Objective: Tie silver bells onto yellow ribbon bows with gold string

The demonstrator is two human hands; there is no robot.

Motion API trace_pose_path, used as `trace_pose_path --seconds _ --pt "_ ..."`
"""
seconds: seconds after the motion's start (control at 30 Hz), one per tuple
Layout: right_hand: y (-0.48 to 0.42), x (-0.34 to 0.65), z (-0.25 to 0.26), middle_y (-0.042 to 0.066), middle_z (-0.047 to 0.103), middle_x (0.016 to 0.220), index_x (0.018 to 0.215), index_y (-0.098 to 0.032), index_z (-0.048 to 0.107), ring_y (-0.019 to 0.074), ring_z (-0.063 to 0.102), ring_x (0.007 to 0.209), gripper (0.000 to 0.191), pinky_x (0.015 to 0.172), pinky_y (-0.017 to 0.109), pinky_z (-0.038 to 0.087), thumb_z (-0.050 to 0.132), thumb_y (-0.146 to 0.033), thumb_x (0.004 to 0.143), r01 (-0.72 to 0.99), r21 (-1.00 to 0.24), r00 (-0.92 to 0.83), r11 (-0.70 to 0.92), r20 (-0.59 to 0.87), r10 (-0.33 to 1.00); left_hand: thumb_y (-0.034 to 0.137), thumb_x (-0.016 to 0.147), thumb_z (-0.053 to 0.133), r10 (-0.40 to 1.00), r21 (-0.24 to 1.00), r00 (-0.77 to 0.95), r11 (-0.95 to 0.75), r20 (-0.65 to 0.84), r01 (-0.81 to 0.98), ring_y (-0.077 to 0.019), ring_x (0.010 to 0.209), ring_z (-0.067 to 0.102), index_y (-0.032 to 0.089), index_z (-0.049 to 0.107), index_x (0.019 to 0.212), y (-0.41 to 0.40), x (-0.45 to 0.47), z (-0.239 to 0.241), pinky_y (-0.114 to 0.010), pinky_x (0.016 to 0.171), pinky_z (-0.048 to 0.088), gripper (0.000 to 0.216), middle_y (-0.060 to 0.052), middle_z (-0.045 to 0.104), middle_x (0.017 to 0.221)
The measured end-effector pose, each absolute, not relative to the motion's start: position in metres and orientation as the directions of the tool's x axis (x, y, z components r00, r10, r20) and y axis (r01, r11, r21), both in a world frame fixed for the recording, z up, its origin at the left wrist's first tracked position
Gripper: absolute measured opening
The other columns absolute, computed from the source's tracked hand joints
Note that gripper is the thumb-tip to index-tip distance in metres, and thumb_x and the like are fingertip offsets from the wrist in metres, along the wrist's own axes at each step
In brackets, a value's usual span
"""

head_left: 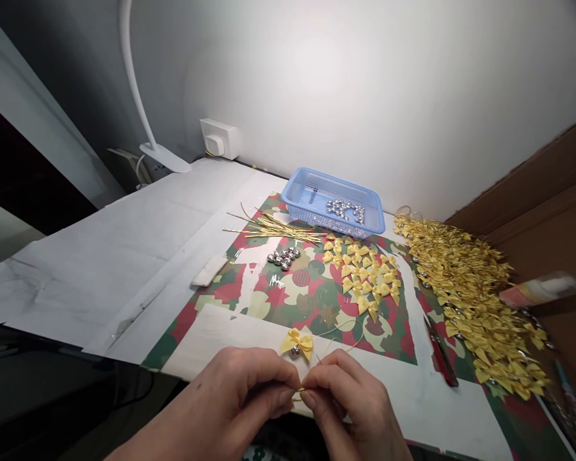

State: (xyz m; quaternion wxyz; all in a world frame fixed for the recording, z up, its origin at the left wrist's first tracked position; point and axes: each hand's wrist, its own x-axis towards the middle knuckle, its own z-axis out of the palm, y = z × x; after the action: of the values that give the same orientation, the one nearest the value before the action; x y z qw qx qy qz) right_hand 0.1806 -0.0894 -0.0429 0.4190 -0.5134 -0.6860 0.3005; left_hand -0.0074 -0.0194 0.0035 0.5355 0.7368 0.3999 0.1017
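Note:
A small yellow ribbon bow (297, 342) with a silver bell under its knot stands just above my fingertips. My left hand (240, 394) and my right hand (350, 400) meet at the near table edge. Both pinch a thin gold cord (336, 349) that runs from the bow and loops off to the right. The fingers of each hand are pressed together on that cord.
Loose yellow bows (365, 272) lie on the patterned mat (312, 294). A big heap of finished bows (475, 294) fills the right side. A blue basket (336, 202) holds silver bells, more bells (283, 257) lie loose, and gold cords (273, 228) are bundled nearby. A red pen (440, 352) lies right.

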Motion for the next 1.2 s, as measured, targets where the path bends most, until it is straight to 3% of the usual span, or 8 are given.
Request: trace_pose_path --seconds 0.13,0.23,0.3,0.47,0.67,0.83,1.2 --pt "-0.089 0.178 -0.042 -0.002 0.055 0.083 0.090 -0.022 0.061 0.0105 0.050 0.069 0.015 0.061 0.022 0.036 0.058 -0.008 0.093 0.435 -0.848 -0.101 0.304 0.290 0.952 0.024 0.094 0.051 0.759 0.866 0.619 -0.155 -0.204 0.476 -0.0156 0.064 0.059 0.025 0.069 0.076 -0.026 -0.011 -0.002 -0.024 0.060 0.045 0.025 0.005 0.064 0.067" --pt "-0.090 0.178 -0.041 -0.002 0.056 0.083 0.087 -0.023 0.060 0.0101 0.052 0.070 0.016 0.062 0.022 0.037 0.058 -0.008 0.093 0.420 -0.862 -0.079 0.284 0.277 0.957 0.031 0.096 0.054 0.845 0.891 0.510 -0.097 -0.162 0.444 -0.0204 0.091 0.071 0.031 0.075 0.102 -0.030 -0.018 -0.012 -0.026 0.083 0.055 0.021 0.003 0.078 0.095" --pt "-0.090 0.179 -0.041 -0.003 0.056 0.083 0.087 -0.023 0.060 0.0101 0.053 0.071 0.016 0.062 0.021 0.037 0.058 -0.009 0.095 0.410 -0.869 -0.074 0.278 0.272 0.959 0.035 0.096 0.055 0.845 0.904 0.501 -0.051 -0.188 0.424 -0.0225 0.107 0.071 0.035 0.074 0.112 -0.029 -0.020 -0.014 -0.029 0.094 0.055 0.024 0.003 0.079 0.111" --pt "-0.087 0.182 -0.043 -0.002 0.059 0.085 0.090 -0.024 0.062 0.0114 0.056 0.076 0.016 0.066 0.022 0.040 0.058 -0.010 0.096 0.386 -0.873 -0.083 0.298 0.289 0.954 0.029 0.095 0.057 0.714 0.912 0.656 -0.060 -0.245 0.406 -0.0213 0.087 0.072 0.027 0.077 0.094 -0.015 -0.012 -0.005 -0.026 0.076 0.058 0.020 0.001 0.079 0.092" --pt "-0.085 0.183 -0.048 -0.001 0.058 0.085 0.089 -0.022 0.060 0.0125 0.057 0.078 0.018 0.068 0.023 0.041 0.056 -0.005 0.092 0.449 -0.836 -0.080 0.316 0.315 0.946 0.020 0.093 0.056 0.743 0.885 0.642 -0.155 -0.189 0.440 -0.0151 0.071 0.064 0.023 0.071 0.078 -0.010 -0.003 -0.008 -0.023 0.066 0.047 0.022 0.004 0.071 0.075" --pt "-0.083 0.180 -0.051 -0.002 0.057 0.081 0.089 -0.022 0.060 0.0120 0.057 0.075 0.017 0.066 0.022 0.041 0.057 -0.006 0.092 0.461 -0.830 -0.077 0.313 0.314 0.946 0.019 0.093 0.056 0.767 0.887 0.633 -0.213 -0.109 0.410 -0.0134 0.065 0.063 0.024 0.076 0.079 -0.010 -0.004 -0.016 -0.022 0.061 0.045 0.025 0.004 0.073 0.072" --pt "-0.083 0.181 -0.052 0.001 0.061 0.083 0.096 -0.021 0.066 0.0151 0.061 0.080 0.018 0.065 0.024 0.045 0.056 -0.007 0.092 0.468 -0.830 -0.082 0.303 0.301 0.950 0.020 0.098 0.052 0.756 0.883 0.647 -0.233 -0.100 0.408 -0.0150 0.068 0.066 0.025 0.077 0.082 -0.013 -0.004 -0.016 -0.024 0.063 0.046 0.030 0.002 0.071 0.075"
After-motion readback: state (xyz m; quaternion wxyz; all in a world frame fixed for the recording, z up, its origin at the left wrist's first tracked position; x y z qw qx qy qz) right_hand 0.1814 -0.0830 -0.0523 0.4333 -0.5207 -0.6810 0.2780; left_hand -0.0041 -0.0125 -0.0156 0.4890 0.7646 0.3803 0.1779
